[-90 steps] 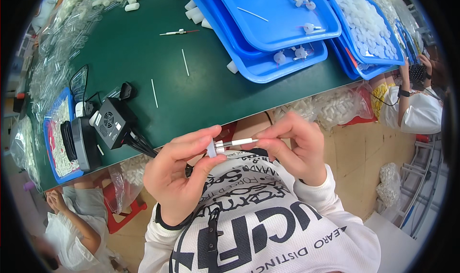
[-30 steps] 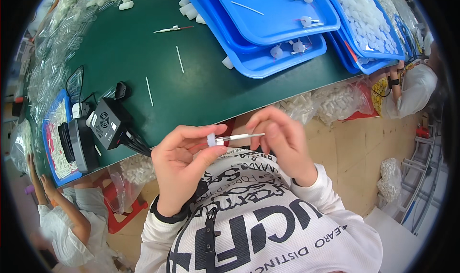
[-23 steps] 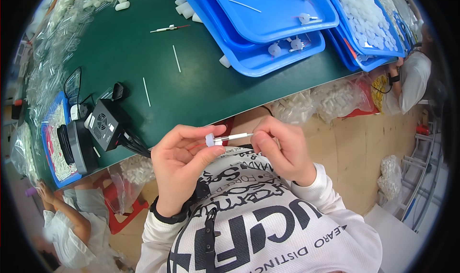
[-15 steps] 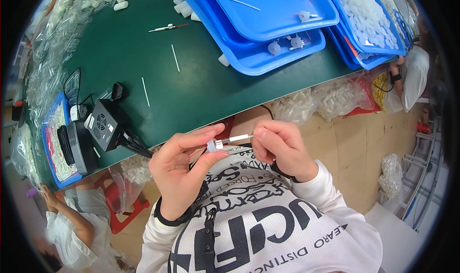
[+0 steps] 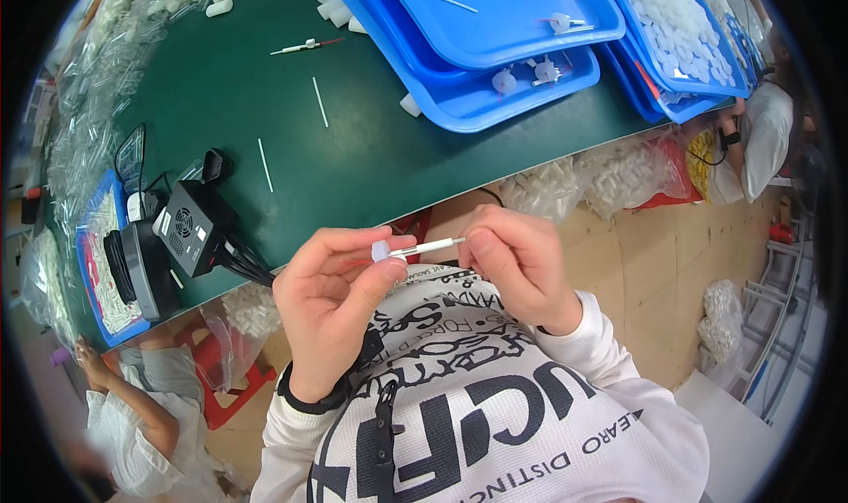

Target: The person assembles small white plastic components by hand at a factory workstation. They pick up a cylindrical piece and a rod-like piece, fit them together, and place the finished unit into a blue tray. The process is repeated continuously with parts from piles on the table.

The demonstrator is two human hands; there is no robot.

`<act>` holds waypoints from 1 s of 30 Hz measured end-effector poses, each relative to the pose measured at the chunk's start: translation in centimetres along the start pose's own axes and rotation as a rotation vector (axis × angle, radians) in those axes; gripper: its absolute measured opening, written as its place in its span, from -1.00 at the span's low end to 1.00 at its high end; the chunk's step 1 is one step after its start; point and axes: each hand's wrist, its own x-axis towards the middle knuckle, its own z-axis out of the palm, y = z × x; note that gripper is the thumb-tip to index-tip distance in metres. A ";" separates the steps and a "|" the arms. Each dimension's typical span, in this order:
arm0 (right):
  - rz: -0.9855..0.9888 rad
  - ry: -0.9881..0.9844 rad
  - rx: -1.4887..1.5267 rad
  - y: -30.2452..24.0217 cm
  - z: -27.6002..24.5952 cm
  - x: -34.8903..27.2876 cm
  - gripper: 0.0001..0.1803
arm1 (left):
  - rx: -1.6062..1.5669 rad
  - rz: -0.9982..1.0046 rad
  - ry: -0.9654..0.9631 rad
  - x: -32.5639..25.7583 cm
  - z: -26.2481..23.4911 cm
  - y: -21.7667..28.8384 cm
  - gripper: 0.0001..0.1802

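Pinched between left hand (image 5: pixel 331 295) fingertips, a small white cap (image 5: pixel 381 250) meets a thin white rod (image 5: pixel 428 247) held by the right hand (image 5: pixel 521 260), apparently mid-insertion, which likely needs a straight, steady push.

Left hand (image 5: pixel 331 295) pinches a small white cap (image 5: pixel 381 251) onto a thin white stick (image 5: pixel 430 247) held by right hand (image 5: pixel 521 264).

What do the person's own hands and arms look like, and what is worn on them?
Both hands are bare: no gloves and no rings that I can see. The left hand has a dark band around its wrist. The right hand shows no band. Both arms are in long white sleeves with plain cuffs. They belong to a white top with large black letters on the chest.
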 end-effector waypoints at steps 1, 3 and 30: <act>-0.026 0.002 -0.007 0.0 0.0 0.0 -0.87 | 0.013 -0.009 -0.001 0.0 0.0 0.2 -0.76; -0.007 -0.020 -0.018 -0.1 -0.2 0.0 -0.85 | 0.020 0.014 -0.010 0.1 0.0 0.0 -0.76; 0.054 0.096 -0.003 0.2 0.1 -0.5 -0.87 | 0.075 0.091 0.019 0.1 -0.1 -0.6 -0.70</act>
